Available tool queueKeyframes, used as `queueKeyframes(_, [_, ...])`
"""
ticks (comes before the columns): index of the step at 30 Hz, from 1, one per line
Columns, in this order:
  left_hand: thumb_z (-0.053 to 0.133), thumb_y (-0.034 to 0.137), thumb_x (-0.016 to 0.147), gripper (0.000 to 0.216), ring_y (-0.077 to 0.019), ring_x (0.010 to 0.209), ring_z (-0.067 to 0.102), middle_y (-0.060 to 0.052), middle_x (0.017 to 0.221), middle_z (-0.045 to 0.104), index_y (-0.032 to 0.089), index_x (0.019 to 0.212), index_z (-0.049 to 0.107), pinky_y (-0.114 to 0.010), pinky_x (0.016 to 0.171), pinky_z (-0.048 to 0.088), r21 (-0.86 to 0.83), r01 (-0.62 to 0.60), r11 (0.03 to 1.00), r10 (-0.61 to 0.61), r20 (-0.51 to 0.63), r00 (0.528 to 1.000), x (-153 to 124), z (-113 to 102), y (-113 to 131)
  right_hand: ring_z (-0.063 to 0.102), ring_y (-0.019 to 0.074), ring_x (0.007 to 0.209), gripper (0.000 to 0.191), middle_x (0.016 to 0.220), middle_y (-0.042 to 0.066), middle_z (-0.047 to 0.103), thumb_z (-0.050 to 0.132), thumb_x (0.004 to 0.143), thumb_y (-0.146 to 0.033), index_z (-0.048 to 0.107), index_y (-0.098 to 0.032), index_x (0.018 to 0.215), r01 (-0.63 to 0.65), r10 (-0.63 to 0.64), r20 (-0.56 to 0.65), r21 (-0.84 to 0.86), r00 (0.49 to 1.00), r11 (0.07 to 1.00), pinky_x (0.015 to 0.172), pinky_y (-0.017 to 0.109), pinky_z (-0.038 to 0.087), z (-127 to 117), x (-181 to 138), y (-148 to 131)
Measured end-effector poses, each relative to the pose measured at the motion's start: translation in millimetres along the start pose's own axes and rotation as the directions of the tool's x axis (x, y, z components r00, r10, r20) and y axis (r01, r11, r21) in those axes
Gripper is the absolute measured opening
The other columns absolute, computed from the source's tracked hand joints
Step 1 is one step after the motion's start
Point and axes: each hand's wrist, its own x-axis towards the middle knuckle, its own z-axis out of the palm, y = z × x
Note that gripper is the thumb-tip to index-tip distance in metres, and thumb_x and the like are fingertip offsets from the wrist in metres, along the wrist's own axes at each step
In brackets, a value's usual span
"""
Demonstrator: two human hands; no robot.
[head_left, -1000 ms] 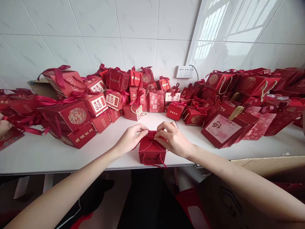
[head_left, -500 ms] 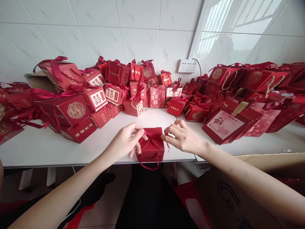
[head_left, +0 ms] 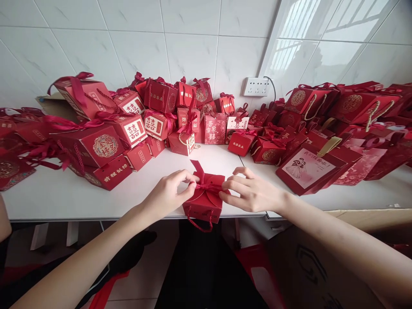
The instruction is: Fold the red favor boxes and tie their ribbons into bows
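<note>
A small red gift box (head_left: 203,205) with a twisted cord handle stands at the table's front edge, right before me. Across its top runs a red ribbon (head_left: 206,187), knotted in the middle, with one tail sticking up toward the back. My left hand (head_left: 175,189) pinches the ribbon on the left of the knot between thumb and index finger. On the other side, my right hand (head_left: 247,191) has its bent fingers closed on the ribbon's right part. The fingertips there partly cover the ribbon.
Red gift boxes with bows (head_left: 90,143) are piled at the left and along the tiled wall. More red boxes and bags (head_left: 310,167) crowd the right side of the white table (head_left: 154,180). A cardboard box (head_left: 309,262) is below at right; a power socket (head_left: 256,86) is on the wall.
Both hands have shifted on the ribbon, and a tail now stands up behind the knot. The box has turned slightly. The camera view has moved a little.
</note>
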Motion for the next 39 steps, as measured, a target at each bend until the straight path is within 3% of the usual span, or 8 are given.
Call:
queueKeyframes(3, [0.046,0.023,0.084,0.008,-0.0149,0.093,0.062,-0.002,0.095,0.067,0.02,0.078,0.05,-0.027,0.084,0.049,0.006,-0.064,0.998,0.064,-0.036,0.997,-3,4,-4,0.054,0.0152,0.075,0.028,0.081,0.007,0.059,0.041,0.094,-0.03,0.061,-0.013,0.085,-0.266,0.265,0.036,0.209,0.964,0.941,0.078,0.036,0.036,1,10,4])
queueKeyframes(7, [0.046,0.018,0.084,0.008,-0.0149,0.094,0.061,-0.003,0.095,0.065,0.02,0.077,0.049,-0.028,0.084,0.048,0.025,-0.128,0.992,0.129,-0.064,0.99,-3,10,-6,0.054,0.0151,0.076,0.038,0.084,0.008,0.058,0.038,0.094,-0.036,0.064,-0.013,0.079,-0.677,0.61,0.299,0.388,0.734,0.625,0.076,0.032,0.039,14,38,13])
queueKeyframes(10, [0.046,0.014,0.081,0.008,-0.0153,0.09,0.059,-0.003,0.087,0.062,0.02,0.076,0.049,-0.028,0.081,0.048,0.054,-0.176,0.983,0.18,-0.085,0.98,-2,12,-6,0.054,0.0134,0.07,0.032,0.079,0.005,0.058,0.052,0.086,-0.042,0.065,-0.015,0.075,-0.779,0.635,0.463,0.474,0.618,0.411,0.067,0.026,0.04,30,56,18])
queueKeyframes(14, [0.045,0.011,0.079,0.011,-0.0161,0.089,0.055,-0.003,0.082,0.058,0.019,0.073,0.049,-0.029,0.08,0.047,0.063,-0.209,0.976,0.214,-0.092,0.972,-4,12,-6,0.051,0.0112,0.06,0.023,0.066,0.0,0.059,0.06,0.08,-0.035,0.062,-0.016,0.069,-0.797,0.589,0.58,0.569,0.563,0.202,0.058,0.024,0.039,43,62,20])
queueKeyframes(24, [0.05,0.038,0.082,0.025,-0.0182,0.084,0.051,-0.001,0.078,0.052,0.02,0.065,0.045,-0.032,0.079,0.043,0.015,0.106,0.994,-0.106,-0.03,0.994,3,17,2,0.056,0.0135,0.076,0.024,0.087,0.004,0.061,0.057,0.081,-0.038,0.061,-0.015,0.082,-0.775,0.681,0.483,0.6,0.55,0.2,0.069,0.026,0.043,41,53,16])
queueKeyframes(31, [0.056,0.029,0.079,0.012,-0.0166,0.081,0.053,0.0,0.079,0.056,0.02,0.075,0.048,-0.03,0.075,0.043,-0.059,0.116,0.992,-0.118,-0.049,0.992,6,20,5,0.052,0.0146,0.057,0.059,0.063,0.004,0.059,0.033,0.084,-0.067,0.058,-0.016,0.069,-0.971,0.61,0.757,0.199,0.236,0.129,0.054,0.028,0.039,1,18,13])
queueKeyframes(34, [0.056,0.026,0.079,0.007,-0.0159,0.08,0.053,-0.001,0.08,0.057,0.02,0.079,0.053,-0.029,0.076,0.044,-0.107,0.108,0.988,-0.11,-0.014,0.994,8,19,5,0.054,0.0153,0.059,0.058,0.066,0.005,0.062,0.042,0.077,-0.071,0.06,-0.016,0.069,-0.975,0.502,0.836,0.202,0.221,0.092,0.055,0.028,0.04,-4,3,6])
queueKeyframes(39, [0.055,0.029,0.079,0.009,-0.0142,0.073,0.052,0.0,0.081,0.058,0.02,0.079,0.057,-0.027,0.07,0.044,-0.149,0.146,0.978,-0.14,0.054,0.989,8,17,6,0.052,0.013,0.062,0.053,0.068,0.003,0.061,0.052,0.074,-0.067,0.059,-0.015,0.071,-0.91,0.38,0.866,0.396,0.325,-0.124,0.056,0.026,0.039,4,-2,0])
